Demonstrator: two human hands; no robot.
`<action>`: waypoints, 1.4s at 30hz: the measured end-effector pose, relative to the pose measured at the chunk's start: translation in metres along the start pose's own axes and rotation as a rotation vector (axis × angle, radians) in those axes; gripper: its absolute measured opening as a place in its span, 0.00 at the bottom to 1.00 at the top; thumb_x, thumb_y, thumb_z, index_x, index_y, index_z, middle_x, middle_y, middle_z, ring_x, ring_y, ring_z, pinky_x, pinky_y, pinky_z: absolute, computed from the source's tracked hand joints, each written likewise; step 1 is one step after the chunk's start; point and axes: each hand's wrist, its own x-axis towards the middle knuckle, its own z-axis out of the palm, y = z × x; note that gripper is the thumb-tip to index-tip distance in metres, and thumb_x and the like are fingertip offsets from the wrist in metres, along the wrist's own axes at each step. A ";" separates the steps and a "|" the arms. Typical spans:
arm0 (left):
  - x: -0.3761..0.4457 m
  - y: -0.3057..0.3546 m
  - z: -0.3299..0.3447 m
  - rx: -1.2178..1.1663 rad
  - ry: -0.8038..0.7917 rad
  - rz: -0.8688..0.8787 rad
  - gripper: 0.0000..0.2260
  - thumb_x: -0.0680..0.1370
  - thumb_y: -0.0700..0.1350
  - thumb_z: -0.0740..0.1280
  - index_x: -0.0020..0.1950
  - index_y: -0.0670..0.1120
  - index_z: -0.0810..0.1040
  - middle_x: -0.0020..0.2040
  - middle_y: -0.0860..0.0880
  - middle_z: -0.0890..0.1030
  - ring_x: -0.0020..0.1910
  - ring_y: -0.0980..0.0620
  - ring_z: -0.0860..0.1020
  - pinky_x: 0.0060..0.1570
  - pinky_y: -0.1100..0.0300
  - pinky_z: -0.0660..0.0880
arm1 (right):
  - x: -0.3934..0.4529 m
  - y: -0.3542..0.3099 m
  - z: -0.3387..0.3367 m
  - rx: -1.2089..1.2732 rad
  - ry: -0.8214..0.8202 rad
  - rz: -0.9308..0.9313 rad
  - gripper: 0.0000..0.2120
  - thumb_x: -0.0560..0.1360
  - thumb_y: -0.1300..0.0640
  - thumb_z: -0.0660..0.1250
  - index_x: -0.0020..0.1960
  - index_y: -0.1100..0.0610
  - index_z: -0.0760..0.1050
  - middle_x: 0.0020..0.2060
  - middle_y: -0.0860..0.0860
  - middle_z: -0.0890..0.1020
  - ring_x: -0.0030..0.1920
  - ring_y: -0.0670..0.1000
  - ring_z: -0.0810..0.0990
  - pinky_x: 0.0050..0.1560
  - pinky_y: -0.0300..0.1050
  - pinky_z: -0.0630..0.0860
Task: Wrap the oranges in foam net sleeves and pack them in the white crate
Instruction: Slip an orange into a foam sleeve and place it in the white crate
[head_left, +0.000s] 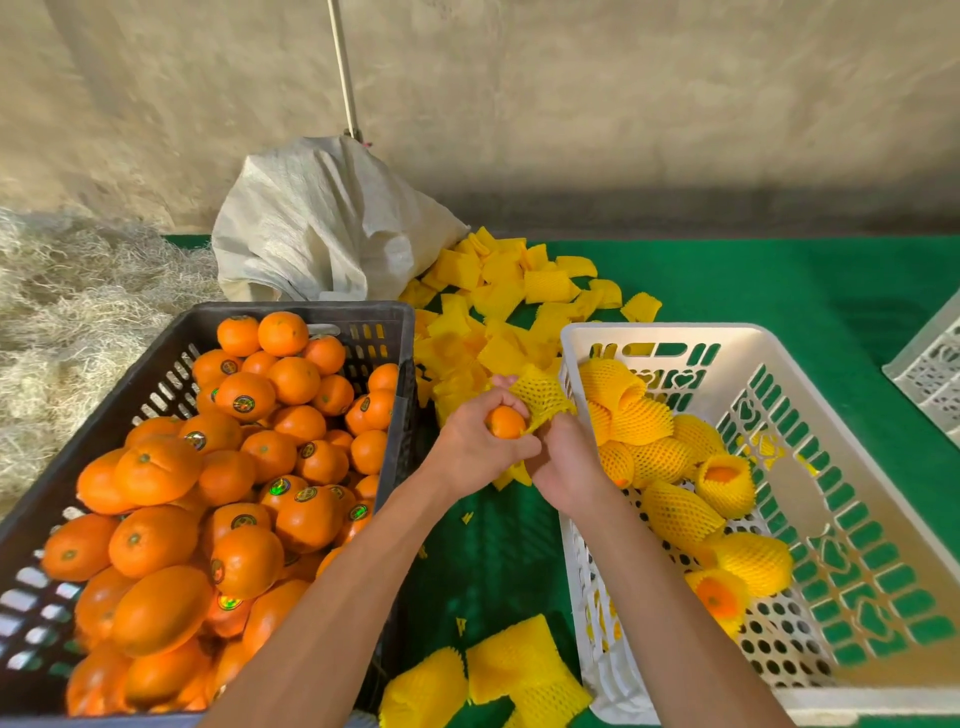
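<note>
Left hand (475, 441) curled around one orange (505, 422); right hand (563, 460) pinches yellow foam net sleeve (540, 396) at its 12 o'clock. White crate (852, 499) at 3 o'clock, dark crate (291, 314) at 9 o'clock.

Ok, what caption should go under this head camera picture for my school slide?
Left hand holds an orange while right hand stretches a foam net sleeve over it, beside the white crate.

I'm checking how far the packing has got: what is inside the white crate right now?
The white crate holds about ten oranges in yellow foam sleeves, along its left side. The rest of its holed floor is bare. Most fruit is hidden by its sleeve.
</note>
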 end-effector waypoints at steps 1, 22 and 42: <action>0.001 0.000 0.000 -0.002 0.000 -0.021 0.11 0.71 0.41 0.78 0.50 0.49 0.81 0.63 0.46 0.80 0.52 0.44 0.82 0.40 0.51 0.78 | -0.002 -0.002 0.002 0.013 -0.055 0.004 0.20 0.79 0.53 0.67 0.69 0.59 0.77 0.61 0.57 0.84 0.59 0.56 0.84 0.53 0.50 0.83; 0.017 -0.013 -0.021 -0.356 0.275 -0.199 0.26 0.75 0.53 0.77 0.66 0.41 0.75 0.59 0.41 0.83 0.52 0.46 0.85 0.54 0.46 0.83 | -0.009 0.006 -0.001 -0.310 0.062 -0.167 0.10 0.81 0.64 0.68 0.58 0.68 0.80 0.49 0.61 0.84 0.47 0.62 0.82 0.50 0.59 0.80; -0.005 0.002 -0.009 -0.068 -0.229 -0.203 0.32 0.74 0.64 0.73 0.73 0.53 0.68 0.62 0.57 0.80 0.54 0.65 0.80 0.44 0.71 0.76 | -0.008 -0.005 -0.008 -0.137 0.136 0.075 0.14 0.84 0.60 0.60 0.66 0.63 0.79 0.56 0.64 0.84 0.60 0.64 0.83 0.63 0.61 0.79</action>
